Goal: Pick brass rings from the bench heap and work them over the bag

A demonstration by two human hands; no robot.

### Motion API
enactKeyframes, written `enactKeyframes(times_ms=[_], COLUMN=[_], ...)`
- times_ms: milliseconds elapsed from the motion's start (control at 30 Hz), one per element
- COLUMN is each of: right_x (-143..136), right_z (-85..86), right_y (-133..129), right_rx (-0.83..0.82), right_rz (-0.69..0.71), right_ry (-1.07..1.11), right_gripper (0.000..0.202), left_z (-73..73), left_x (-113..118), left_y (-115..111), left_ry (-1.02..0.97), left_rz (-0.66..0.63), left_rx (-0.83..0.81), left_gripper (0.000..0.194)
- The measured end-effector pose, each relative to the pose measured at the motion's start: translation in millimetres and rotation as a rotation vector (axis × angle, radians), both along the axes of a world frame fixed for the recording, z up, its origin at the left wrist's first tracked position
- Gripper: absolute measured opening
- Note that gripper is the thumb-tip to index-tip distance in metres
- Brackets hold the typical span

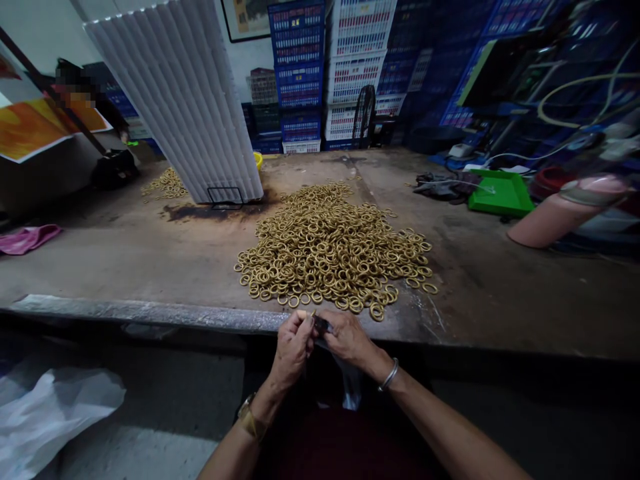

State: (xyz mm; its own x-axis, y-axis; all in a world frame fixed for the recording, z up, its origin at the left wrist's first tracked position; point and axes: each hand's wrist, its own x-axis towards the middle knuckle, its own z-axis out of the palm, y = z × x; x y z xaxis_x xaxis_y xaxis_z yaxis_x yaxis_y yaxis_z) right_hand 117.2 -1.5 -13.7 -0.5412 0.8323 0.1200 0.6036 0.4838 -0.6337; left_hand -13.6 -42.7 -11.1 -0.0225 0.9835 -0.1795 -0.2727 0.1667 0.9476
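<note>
Grip of the left hand [293,345] was found closed on a small yellowish piece [313,313], taken to be one golden metal ring, though mostly hidden. A short dark tool [324,325] was gripped by the right hand [347,339] close beside the piece; contact could not be confirmed. Both hands were held at the near edge of the brown worktop [135,260], just short of the large heap of golden metal rings [330,247].

It was judged that the piece should be pinched firmly, the tool kept square to it, and the left hand kept clear of the tool's working end.

Counts were recorded as follows: one piece held; one tool; two heaps, the smaller heap [167,183] lying left of the white fluted panel [200,100]; one such panel; one black wire stand [225,198] at its foot; one shallow green plastic tray [500,193]; one pink cylindrical container [565,210]; one pink cloth [30,239]. Rings within the heaps were too many and too overlapped to be counted.
</note>
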Motion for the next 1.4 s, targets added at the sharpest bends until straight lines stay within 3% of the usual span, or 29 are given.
enactKeyframes(times_ms=[267,533,700,800,933,1267,1400], right_x=[-4,-2,-6,-17,-35,-51,-49], right_z=[0.3,11.7,12.6,11.9,13.4,17.0,17.5], right_y=[0,6,11,15,21,34,32], right_rx=[-0.012,-0.056,0.019,0.058,0.046,0.077,0.107], right_rz=[-0.018,0.088,-0.085,-0.18,-0.291,-0.293,-0.245], right_ry=[0.044,-0.128,-0.312,-0.338,-0.432,-0.529,-0.527], right_gripper=[0.014,0.017,0.02,0.018,0.021,0.017,0.02], left_z=[2.4,6.1,12.0,12.5,6.8,-0.4,-3.7], left_x=[-3,-7,-13,-17,-24,-33,-34], left_y=[-1,-8,-19,-19,-15,-10,-6], left_ry=[0.031,0.099,-0.148,-0.313,-0.382,-0.658,-0.658], left_rz=[-0.005,-0.027,-0.063,0.008,0.082,0.107,0.161], left_rx=[0.008,-0.009,-0.08,-0.102,-0.105,-0.225,-0.244], left_gripper=[0.032,0.032,0.026,0.026,0.025,0.018,0.019])
